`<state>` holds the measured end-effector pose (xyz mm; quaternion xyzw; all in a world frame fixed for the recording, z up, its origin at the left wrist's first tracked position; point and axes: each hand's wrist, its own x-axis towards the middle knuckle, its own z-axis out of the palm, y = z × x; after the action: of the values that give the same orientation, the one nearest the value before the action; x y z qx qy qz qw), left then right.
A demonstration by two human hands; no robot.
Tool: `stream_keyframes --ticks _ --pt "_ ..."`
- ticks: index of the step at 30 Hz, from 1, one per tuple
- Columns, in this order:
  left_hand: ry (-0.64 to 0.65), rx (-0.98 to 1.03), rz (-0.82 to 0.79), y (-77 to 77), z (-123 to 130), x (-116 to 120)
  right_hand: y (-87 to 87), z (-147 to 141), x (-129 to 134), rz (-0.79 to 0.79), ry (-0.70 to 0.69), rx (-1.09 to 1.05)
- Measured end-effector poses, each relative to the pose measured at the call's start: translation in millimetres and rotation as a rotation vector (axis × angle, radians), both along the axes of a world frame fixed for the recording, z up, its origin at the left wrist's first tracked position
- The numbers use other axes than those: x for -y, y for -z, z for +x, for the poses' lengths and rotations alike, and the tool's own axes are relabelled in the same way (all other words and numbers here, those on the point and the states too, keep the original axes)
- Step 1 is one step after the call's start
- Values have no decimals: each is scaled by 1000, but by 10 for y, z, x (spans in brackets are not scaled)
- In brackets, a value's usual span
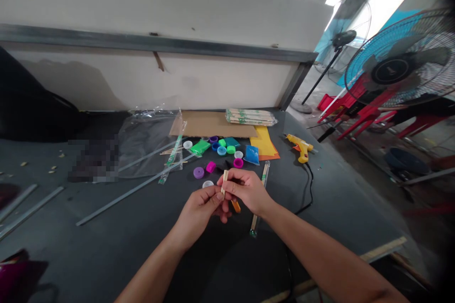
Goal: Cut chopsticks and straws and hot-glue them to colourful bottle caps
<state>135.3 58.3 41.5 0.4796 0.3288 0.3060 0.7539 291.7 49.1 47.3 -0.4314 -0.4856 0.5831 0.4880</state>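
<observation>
On the dark counter [106, 251], the left hand [197, 213] and right hand [247, 191] reach in from the near edge, wrists angled inward, and meet just below a scatter of plastic bottle caps [221, 150], their fingers [232, 181] clamped together on an upright wooden stick [224, 182].

Dark grey work table [121, 213] inspected. Reference item: cardboard sheet [209, 124], lying at the table's rear. Bundled wooden sticks [250, 117] rest on the sheet's right end. Clear plastic bag [149, 144] lies touching its left edge. Yellow and orange paper sheets [263, 144] lie touching its right corner. Hot glue gun [301, 147] lies farther right. Multicoloured plastic bottle caps [221, 150] and 2 sachets, green [200, 147] and blue [252, 155], lie in front. Long grey strips [131, 194] lie front-left.
</observation>
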Motion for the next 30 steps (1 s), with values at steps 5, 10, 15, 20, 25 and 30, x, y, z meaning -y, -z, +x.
stream_keyframes --ticks 5,10,15,20,25,30 --pt "-25 -94 128 8 11 -8 22 5 -31 2 54 44" --pt "-36 -174 198 1 7 8 43 2 -21 -9 73 102" --pt "-36 -173 186 -4 32 20 50 -16 -7 19 140 152" --pt "-34 -184 208 7 42 24 39 -49 7 47 155 129" --pt "-39 -182 213 36 40 19 33 -57 15 36 127 54" --pt "4 -108 129 68 36 2 15 -61 19 16 119 29"
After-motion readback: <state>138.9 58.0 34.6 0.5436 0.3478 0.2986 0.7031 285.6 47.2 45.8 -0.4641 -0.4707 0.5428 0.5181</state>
